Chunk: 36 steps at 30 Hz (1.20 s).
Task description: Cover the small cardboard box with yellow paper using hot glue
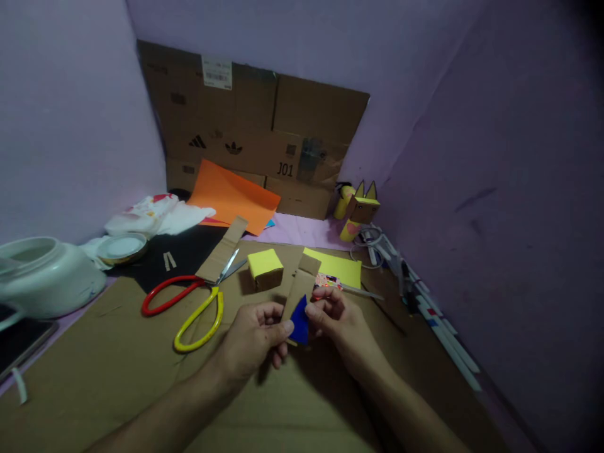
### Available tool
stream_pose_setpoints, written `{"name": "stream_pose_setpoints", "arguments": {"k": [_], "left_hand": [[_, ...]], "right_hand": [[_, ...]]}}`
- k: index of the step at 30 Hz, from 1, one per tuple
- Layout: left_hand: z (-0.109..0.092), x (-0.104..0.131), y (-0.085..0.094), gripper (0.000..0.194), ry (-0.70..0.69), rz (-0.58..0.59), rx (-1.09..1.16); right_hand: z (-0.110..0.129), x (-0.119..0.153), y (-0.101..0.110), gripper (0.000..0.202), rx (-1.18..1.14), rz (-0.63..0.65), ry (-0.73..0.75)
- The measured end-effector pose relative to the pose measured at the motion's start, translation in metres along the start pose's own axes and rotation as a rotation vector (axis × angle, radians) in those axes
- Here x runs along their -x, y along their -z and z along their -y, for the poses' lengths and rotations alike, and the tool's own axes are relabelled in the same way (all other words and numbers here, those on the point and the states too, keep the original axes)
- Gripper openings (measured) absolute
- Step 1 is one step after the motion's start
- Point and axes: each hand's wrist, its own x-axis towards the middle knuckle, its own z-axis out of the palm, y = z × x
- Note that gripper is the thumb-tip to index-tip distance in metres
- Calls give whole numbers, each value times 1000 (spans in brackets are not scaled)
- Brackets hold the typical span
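Observation:
My left hand (255, 330) is closed around the lower end of a folded cardboard strip (302, 280), its thumb pressing on a dark blue pointed piece (299, 324) that lies against the strip. On the other side, my right hand (343, 327) pinches the blue piece near its upper edge with thumb and finger. Just beyond the hands stands a small cardboard box with a yellow top (265, 261). Open scissors (217, 294) with one red and one yellow handle lie left of it. Behind my right hand is a yellow sheet (348, 269).
Orange paper (236, 195) leans near a large cardboard panel (245, 113) at the wall. A white pot (51, 277) and a round lid (121, 246) stand left. A yellow-and-cardboard figure (363, 207) is at the back right. White sticks (448, 336) lie along the right wall.

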Motion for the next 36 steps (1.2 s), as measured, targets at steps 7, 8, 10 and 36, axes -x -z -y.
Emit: {"name": "stream_pose_setpoints", "arguments": {"k": [7,8,10,36], "left_hand": [[1,0,-1,25,35,87,143],[1,1,-2,26,38,99,152],[0,3,-4,28,38,117,170],[-3,4,-4,22,127,45,145]], "right_hand": [[0,5,-3,34,-131,153,-201],[0,5,-3,35,-141,127,-199],[-1,5,-4,37,-143,91,-187],[8,6,-3,33,-71,136,-221]]}}
